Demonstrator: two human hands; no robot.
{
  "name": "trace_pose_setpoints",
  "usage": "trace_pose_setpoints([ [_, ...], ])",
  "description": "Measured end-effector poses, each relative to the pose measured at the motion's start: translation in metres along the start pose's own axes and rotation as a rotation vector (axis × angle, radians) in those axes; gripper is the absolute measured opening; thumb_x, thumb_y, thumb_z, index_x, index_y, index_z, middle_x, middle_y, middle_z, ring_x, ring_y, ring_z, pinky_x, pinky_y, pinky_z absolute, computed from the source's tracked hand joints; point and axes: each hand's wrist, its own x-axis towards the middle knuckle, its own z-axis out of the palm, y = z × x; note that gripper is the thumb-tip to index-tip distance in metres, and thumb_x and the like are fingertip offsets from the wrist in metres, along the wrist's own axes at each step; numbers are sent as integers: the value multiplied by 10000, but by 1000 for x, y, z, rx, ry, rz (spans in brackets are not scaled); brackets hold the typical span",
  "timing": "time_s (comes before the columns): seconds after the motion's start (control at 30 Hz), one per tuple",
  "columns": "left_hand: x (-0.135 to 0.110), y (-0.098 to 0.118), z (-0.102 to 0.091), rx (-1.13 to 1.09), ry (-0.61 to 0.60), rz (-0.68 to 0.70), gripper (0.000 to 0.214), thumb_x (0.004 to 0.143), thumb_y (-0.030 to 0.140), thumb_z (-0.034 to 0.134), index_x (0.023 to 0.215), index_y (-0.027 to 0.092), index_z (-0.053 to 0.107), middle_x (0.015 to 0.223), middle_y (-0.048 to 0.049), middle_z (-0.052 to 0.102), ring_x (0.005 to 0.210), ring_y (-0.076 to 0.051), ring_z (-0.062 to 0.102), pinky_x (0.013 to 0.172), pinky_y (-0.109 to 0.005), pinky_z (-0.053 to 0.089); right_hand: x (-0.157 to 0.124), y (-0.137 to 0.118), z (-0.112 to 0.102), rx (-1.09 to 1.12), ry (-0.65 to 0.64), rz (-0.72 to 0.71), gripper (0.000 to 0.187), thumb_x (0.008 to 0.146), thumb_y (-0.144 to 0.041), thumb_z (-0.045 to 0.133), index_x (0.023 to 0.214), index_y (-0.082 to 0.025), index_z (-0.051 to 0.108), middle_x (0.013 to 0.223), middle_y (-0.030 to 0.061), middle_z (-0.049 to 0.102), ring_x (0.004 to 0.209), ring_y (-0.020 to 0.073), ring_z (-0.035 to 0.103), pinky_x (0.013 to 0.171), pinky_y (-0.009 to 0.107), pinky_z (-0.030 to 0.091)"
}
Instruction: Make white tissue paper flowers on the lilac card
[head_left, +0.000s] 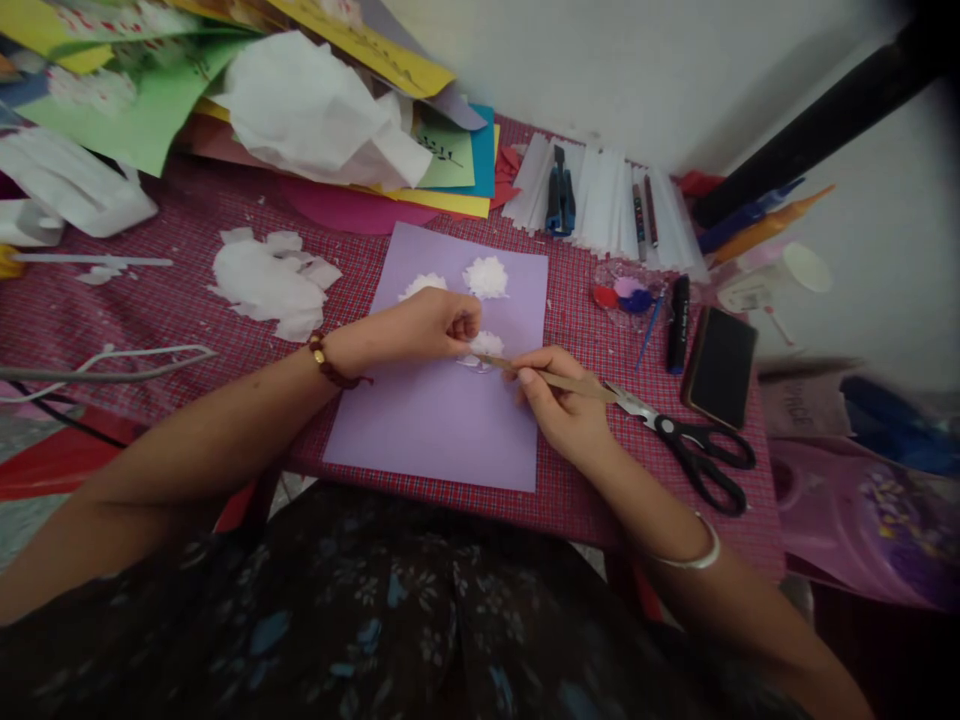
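A purple sheet of paper lies in front of me with three white ruffled paper flowers on it. One flower is at the top right, and another is partly covered by my left hand. My right hand grips a thin flat brown stick, whose tip touches the lowest flower. My left hand is closed beside that flower, fingertips pinched at its left edge; what is between them, if anything, is too small to make out.
Black-handled scissors and a phone lie right. A marker, a paint palette, glue sticks and a cutter sit behind. Torn white tissue is left, with crumpled tissue and coloured papers at the back.
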Motion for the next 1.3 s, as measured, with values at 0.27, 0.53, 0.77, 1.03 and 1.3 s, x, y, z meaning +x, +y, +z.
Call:
trace_pose_setpoints([
  [0.27,0,-1,1,-8,15,-3,59,686,147,579,742,143,596,638,15,603,602,-94,543,594,-209,392,0,-4,-1,-275,-95,-208,134,972,-202,504,1003,-199,635,922,44,704,812,152,669,711,273,525],
  [0.53,2,-10,-5,-24,-5,48,82,755,172,549,749,139,624,656,12,599,609,-94,510,584,-213,357,-3,-8,1,-662,-243,-388,218,1005,-210,418,1012,-174,633,965,93,685,757,184,641,648,307,517],
  [0.77,-15,4,-8,-6,52,112,137,811,142,544,883,121,658,844,-43,679,741,-116,579,693,-230,436,-7,-10,-4,-478,-175,-393,155,978,-186,494,1033,-195,639,918,71,683,771,179,663,664,295,531],
  [1.03,-61,-15,-89,253,315,-124,165,835,243,556,853,138,682,815,-38,694,718,-127,592,673,-241,423,-4,3,-10,281,120,186,175,977,-361,545,926,-229,649,715,4,662,564,127,604,532,251,508],
  [1.3,-61,-56,-128,814,115,-425,246,757,389,638,672,164,693,803,-75,665,784,-198,542,778,-334,399,4,-1,-8,329,27,244,263,950,-442,575,884,-203,662,668,7,651,548,122,593,522,243,498],
])
